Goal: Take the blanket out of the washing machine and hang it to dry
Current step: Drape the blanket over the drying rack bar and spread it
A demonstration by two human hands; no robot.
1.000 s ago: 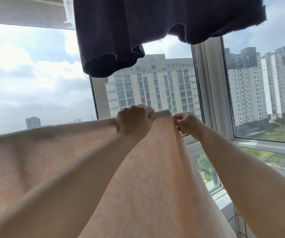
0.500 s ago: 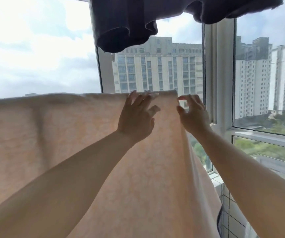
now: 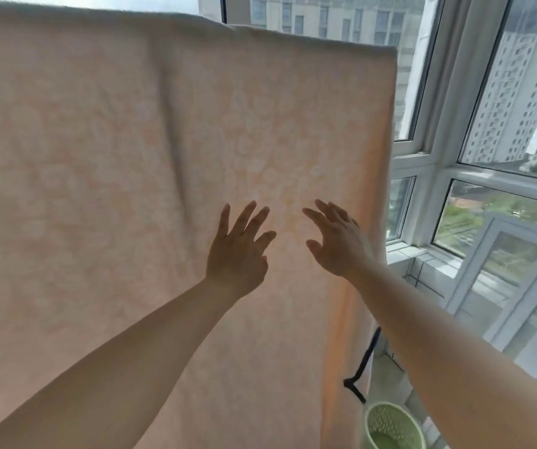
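Note:
The peach blanket (image 3: 105, 163) with a faint flower pattern hangs flat in front of me, folded over a line along its top edge, and fills the left and middle of the view. My left hand (image 3: 238, 247) is spread open, fingers straight, against or just in front of the cloth near its middle. My right hand (image 3: 338, 241) is open too, fingers stretched toward the cloth close to its right edge. Neither hand holds anything. The line or rail under the top fold is hidden.
White-framed windows (image 3: 435, 163) stand at the right, with tall buildings and trees outside. A green perforated basket (image 3: 390, 426) sits on the floor at the lower right. A black strap or bar (image 3: 362, 367) shows beside the blanket's right edge.
Both hands let go of the blanket's top edge and dropped to its middle, fingers spread. The view tilted down, so the dark garment overhead is out of frame.

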